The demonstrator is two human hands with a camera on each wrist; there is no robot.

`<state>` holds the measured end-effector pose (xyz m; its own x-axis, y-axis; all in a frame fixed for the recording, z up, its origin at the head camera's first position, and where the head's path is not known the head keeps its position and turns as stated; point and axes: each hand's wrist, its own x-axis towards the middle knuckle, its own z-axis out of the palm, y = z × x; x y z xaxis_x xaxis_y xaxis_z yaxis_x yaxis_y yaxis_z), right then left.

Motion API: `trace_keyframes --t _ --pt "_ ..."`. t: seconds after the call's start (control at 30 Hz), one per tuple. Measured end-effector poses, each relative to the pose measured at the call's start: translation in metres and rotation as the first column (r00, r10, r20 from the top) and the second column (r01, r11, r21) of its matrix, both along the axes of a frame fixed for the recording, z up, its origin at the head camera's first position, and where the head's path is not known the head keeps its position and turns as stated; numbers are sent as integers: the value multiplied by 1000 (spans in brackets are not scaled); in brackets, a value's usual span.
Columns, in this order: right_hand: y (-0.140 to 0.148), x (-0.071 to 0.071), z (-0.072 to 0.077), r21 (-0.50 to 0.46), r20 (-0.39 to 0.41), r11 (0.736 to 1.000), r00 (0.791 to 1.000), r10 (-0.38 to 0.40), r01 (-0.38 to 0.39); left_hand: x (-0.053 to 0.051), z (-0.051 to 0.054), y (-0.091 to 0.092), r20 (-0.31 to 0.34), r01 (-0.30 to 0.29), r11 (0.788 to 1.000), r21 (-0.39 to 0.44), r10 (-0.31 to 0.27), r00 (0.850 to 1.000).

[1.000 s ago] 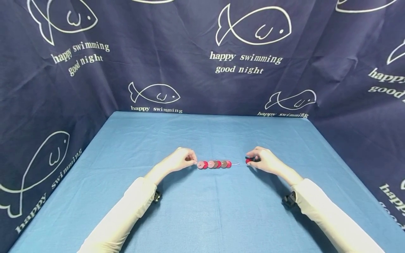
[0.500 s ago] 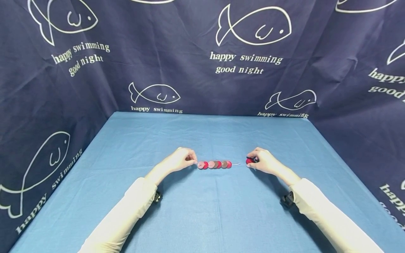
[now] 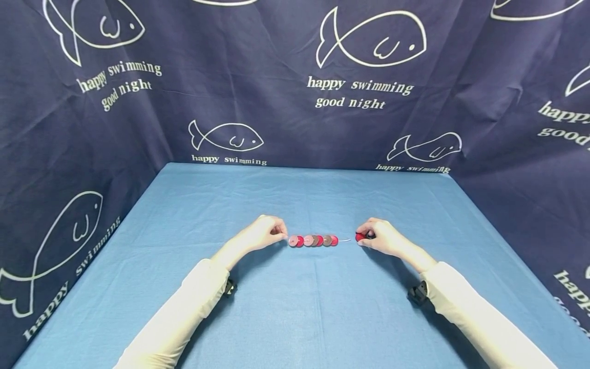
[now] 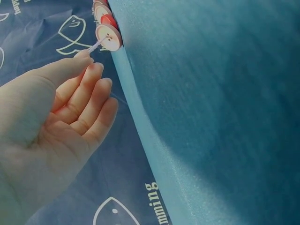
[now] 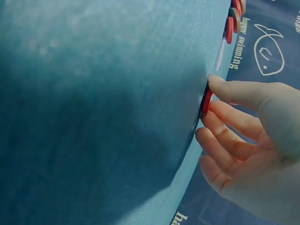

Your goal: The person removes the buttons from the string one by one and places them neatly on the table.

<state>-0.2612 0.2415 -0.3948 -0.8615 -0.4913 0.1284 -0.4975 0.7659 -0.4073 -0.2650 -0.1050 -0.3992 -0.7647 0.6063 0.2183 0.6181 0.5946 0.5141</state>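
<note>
A row of overlapping pink, red and brown buttons (image 3: 309, 240) lies on the blue cloth between the hands, with a white string (image 3: 344, 240) sticking out at its right end. My left hand (image 3: 265, 232) pinches the string's other end beside a pink button (image 4: 108, 37), thumb against index finger. At the right, my right hand (image 3: 382, 237) holds a separate red button (image 3: 360, 237) between thumb and fingers. That red button (image 5: 207, 102) is seen edge-on in the right wrist view, a short gap from the string's tip. Something dark beside it is partly hidden by the fingers.
Blue cloth (image 3: 295, 318) covers the table. Dark blue curtains (image 3: 286, 61) with white fish drawings and lettering stand behind it and at both sides. A small black device (image 3: 418, 293) sits at the right wrist, another (image 3: 229, 287) at the left.
My right hand has closed its fingers more around the red button and shifted slightly left, nearer the string's tip. The left hand and the button row look unmoved.
</note>
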Motion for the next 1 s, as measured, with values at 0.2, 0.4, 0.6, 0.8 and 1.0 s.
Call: trace_keyframes --t 0.2,0.4,0.6,0.8,1.0 --pt "-2 0 1 -4 -27 1000 999 18 -18 1 1 -1 -4 4 1000 8 -4 1000" --pt "-7 -2 1 -18 -72 998 996 56 -57 1 -1 -1 3 -1 1000 9 1 1000" --pt "-13 -2 -2 -38 -88 997 995 57 -60 -1 -3 -1 12 -3 1000 8 3 1000" --pt "-19 -1 -1 -28 -114 995 990 88 -92 -1 -2 -2 8 -5 1000 10 5 1000" --pt "-23 -2 -1 -34 -129 993 986 104 -109 -1 -2 -1 12 -6 1000 -7 6 1000"
